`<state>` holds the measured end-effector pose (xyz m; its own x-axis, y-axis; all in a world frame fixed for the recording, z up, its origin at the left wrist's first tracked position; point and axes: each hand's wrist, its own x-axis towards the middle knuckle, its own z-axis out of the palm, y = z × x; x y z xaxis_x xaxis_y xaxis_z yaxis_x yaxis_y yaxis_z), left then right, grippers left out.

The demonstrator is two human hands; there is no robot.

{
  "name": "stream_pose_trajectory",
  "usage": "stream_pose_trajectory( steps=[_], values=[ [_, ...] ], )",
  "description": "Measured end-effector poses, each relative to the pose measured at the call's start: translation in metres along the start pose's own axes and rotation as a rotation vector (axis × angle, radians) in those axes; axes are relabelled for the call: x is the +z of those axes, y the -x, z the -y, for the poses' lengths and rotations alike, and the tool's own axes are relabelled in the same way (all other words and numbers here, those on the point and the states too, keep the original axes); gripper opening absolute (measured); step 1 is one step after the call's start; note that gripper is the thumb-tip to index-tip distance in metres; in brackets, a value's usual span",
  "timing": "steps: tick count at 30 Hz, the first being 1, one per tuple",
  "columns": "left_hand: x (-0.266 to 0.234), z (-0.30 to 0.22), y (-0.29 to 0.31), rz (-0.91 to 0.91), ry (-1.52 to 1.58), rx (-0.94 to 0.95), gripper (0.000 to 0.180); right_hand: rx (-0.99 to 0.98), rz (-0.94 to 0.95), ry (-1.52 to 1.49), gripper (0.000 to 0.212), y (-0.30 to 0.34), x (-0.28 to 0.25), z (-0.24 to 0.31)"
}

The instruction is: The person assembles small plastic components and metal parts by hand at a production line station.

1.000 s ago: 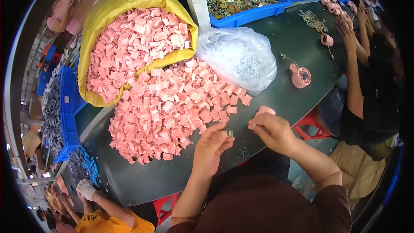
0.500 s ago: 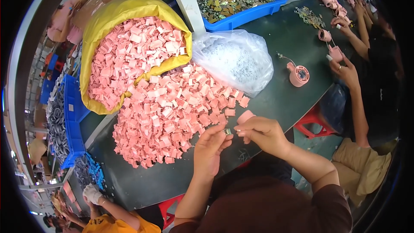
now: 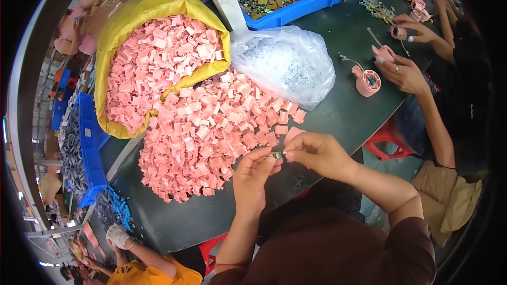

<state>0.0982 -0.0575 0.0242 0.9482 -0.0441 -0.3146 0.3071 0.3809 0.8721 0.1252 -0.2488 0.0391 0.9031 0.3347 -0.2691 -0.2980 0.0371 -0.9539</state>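
Note:
My left hand [image 3: 252,178] pinches a small green circuit board [image 3: 274,155] between thumb and fingertips. My right hand [image 3: 323,156] is closed in a pinch on a tiny pale piece [image 3: 284,154], held right beside the board. Whether the two parts touch is too small to tell. Just behind my right fingers shows a pink plastic piece [image 3: 293,134], partly covered by them; I cannot tell if it is held or lies on the table. Both hands hover over the near edge of a large heap of pink plastic parts [image 3: 200,142].
A yellow sack [image 3: 111,42] spills pink parts onto the dark table [image 3: 158,227]. Behind are a clear bag [image 3: 285,68] of small pale pieces and a blue bin [image 3: 296,13] of circuit boards. To the right lies a round pink housing [image 3: 366,82], near a co-worker's hands [image 3: 404,74].
My two hands have drawn closer, bringing the pale piece up to the circuit board. The view has shifted slightly. The co-worker on the right has moved their hands and the pink part leftward.

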Motion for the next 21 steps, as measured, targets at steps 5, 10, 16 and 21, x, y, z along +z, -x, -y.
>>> stream_pose_trajectory(
  steps=[5,10,16,21],
  values=[
    [-0.003,0.001,0.000,0.020,-0.032,0.061,0.023,-0.094,0.020,0.090,0.011,-0.004,0.000,-0.003],
    [-0.004,0.000,0.001,0.046,-0.077,0.108,0.022,-0.074,0.072,0.162,0.011,-0.008,-0.003,0.002],
    [-0.005,-0.003,-0.001,0.061,-0.110,0.118,0.022,-0.046,0.141,0.132,0.010,-0.014,-0.007,0.002],
    [-0.005,-0.005,-0.001,0.065,-0.140,0.125,0.022,-0.045,0.149,0.197,0.010,-0.016,-0.010,0.007]
  ],
)
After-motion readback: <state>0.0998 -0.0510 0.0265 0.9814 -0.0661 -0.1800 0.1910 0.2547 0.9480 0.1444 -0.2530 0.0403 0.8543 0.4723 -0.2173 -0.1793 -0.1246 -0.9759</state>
